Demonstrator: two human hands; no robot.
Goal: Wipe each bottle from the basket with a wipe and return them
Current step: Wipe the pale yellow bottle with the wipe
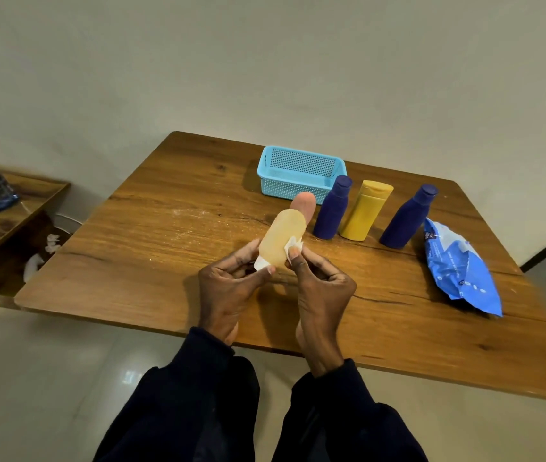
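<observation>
Your left hand (228, 288) grips the base of the peach bottle (283, 236) above the bench (165, 235), fingers closed around it. Your right hand (321, 288) pinches the white wipe (293, 245) against its side. Beyond, the blue basket (298, 171) sits empty; two navy bottles (331, 208) and a yellow bottle (363, 211) stand just right of it.

Both dark-sleeved forearms reach forward over the near edge. The left hand (228, 288) and right hand (323, 288) meet side by side, fingers curled, thumbs pinching.
</observation>
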